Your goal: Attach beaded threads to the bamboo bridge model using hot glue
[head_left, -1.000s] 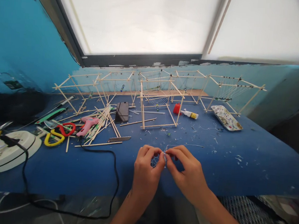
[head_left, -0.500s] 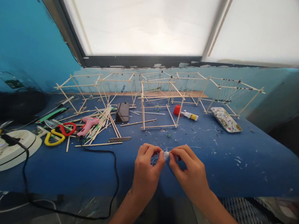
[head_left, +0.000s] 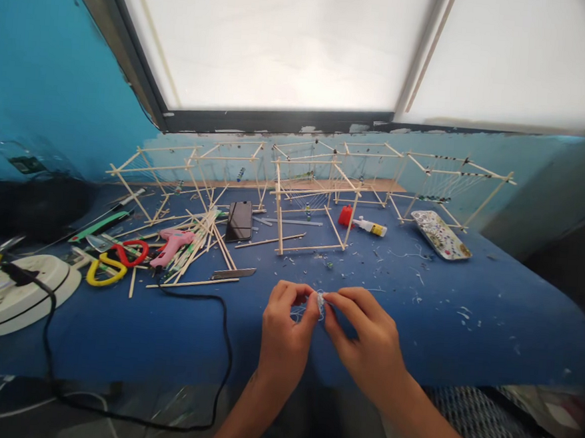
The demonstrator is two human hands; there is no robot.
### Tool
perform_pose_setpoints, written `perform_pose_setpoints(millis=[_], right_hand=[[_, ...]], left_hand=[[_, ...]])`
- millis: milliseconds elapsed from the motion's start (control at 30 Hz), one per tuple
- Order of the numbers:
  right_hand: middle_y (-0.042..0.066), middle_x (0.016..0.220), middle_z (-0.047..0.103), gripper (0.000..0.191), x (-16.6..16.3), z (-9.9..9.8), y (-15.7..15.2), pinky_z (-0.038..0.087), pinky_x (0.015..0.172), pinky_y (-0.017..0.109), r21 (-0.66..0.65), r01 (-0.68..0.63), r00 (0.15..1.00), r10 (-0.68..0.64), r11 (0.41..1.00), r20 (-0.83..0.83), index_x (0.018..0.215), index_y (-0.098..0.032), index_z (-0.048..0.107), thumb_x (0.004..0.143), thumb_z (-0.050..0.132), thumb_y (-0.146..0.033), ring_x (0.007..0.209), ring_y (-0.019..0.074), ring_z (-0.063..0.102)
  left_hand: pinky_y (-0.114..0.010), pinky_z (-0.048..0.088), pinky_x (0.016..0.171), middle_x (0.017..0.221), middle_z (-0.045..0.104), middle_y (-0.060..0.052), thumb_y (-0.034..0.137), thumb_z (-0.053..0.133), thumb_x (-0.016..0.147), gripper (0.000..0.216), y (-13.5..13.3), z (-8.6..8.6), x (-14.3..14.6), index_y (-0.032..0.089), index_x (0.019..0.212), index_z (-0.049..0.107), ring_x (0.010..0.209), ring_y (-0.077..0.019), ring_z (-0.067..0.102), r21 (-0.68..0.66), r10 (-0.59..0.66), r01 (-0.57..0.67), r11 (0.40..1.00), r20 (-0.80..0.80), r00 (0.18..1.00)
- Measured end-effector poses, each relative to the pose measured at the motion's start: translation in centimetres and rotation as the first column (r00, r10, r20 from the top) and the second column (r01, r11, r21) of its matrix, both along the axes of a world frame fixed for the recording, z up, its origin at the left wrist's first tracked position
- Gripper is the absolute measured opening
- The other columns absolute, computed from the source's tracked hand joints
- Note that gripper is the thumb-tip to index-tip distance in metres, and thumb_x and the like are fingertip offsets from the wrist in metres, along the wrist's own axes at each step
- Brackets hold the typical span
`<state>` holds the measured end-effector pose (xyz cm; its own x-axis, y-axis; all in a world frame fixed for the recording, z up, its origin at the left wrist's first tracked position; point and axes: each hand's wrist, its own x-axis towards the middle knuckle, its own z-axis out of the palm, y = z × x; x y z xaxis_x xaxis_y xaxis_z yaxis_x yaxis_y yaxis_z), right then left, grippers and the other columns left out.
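Between my fingertips, just above the near part of the blue table (head_left: 188,338), is a small bundle of thin white thread (head_left: 321,304). My left hand (head_left: 288,325) pinches it from the left with thumb and forefinger. From the right, my right hand (head_left: 368,328) closes thumb and forefinger on its other side. Loose loops hang by the left fingers, and a strand trails out to the right behind the right hand. Fingertips hide part of the bundle. Beyond my hands stands a cube frame of wooden sticks (head_left: 281,221) strung with threads and beads.
More stick frames (head_left: 491,201) line the back. A patterned tray (head_left: 441,236), glue bottle (head_left: 372,227) and red object (head_left: 345,215) lie right of centre. Leftward are a phone (head_left: 239,220), blade (head_left: 233,273), pink glue gun (head_left: 171,247), scissors (head_left: 106,269), sticks and a corded power strip (head_left: 41,301).
My right hand has shifted slightly left, bringing its fingertips closer to my left ones around the thread. The trailing strand at right shows less. The things on the table stay in place.
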<state>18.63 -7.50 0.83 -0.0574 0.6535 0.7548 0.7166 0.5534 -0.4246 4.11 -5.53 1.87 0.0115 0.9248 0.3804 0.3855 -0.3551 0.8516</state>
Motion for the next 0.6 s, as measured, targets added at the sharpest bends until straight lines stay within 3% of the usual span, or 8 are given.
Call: perform_pose_setpoints(millis=[333, 433, 533, 600], right_hand=[[0.006, 0.09, 0.068, 0.009, -0.2, -0.2, 0.5, 0.053, 0.073, 0.031, -0.01, 0.057, 0.998, -0.057, 0.998, 0.0, 0.096, -0.021, 0.066, 0.092, 0.061, -0.014, 0.078, 0.0177, 0.066], [0.004, 0.089, 0.067, 0.01, -0.1, 0.1, 0.4, 0.051, 0.072, 0.03, -0.082, 0.049, 0.994, -0.057, 0.995, -0.097, 0.093, -0.022, 0.066, 0.092, 0.059, -0.016, 0.075, 0.0163, 0.063], [0.003, 0.084, 0.063, 0.011, 0.1, 0.6, 0.3, 0.047, 0.061, 0.027, -0.241, -0.092, 0.944, 0.007, 0.966, -0.33, 0.086, -0.023, 0.066, 0.093, 0.058, -0.023, 0.069, 0.0143, 0.056], [0.001, 0.078, 0.057, 0.014, 0.4, 0.8, 0.3, 0.042, 0.054, 0.025, -0.353, -0.294, 0.836, 0.06, 0.888, -0.546, 0.084, -0.022, 0.063, 0.094, 0.058, -0.03, 0.064, 0.0132, 0.05]], left_hand=[[-0.03, 0.047, 0.079, 0.088, 0.063, -0.001, 0.026, 0.057, 0.096, 0.014, -0.2, 0.1, 0.2, 0.02, 0.088, 0.066, 0.085, -0.017, 0.06, 0.006, -0.033, 0.033, 0.999, -0.031, 0.999], [-0.031, 0.048, 0.08, 0.088, 0.063, -0.002, 0.025, 0.057, 0.095, 0.013, 0.1, 0.0, 0.1, 0.02, 0.088, 0.066, 0.086, -0.0177, 0.06, 0.021, -0.005, 0.006, 1.0, -0.043, 0.999], [-0.031, 0.049, 0.08, 0.089, 0.062, -0.002, 0.025, 0.056, 0.095, 0.013, 0.4, -0.1, -0.1, 0.02, 0.088, 0.065, 0.086, -0.0178, 0.06, 0.019, 0.002, -0.002, 1.0, -0.028, 1.0], [-0.031, 0.049, 0.08, 0.089, 0.063, -0.002, 0.026, 0.056, 0.095, 0.013, 0.7, -0.2, -0.2, 0.02, 0.088, 0.065, 0.086, -0.0174, 0.06, 0.009, 0.01, -0.009, 1.0, -0.013, 1.0]])
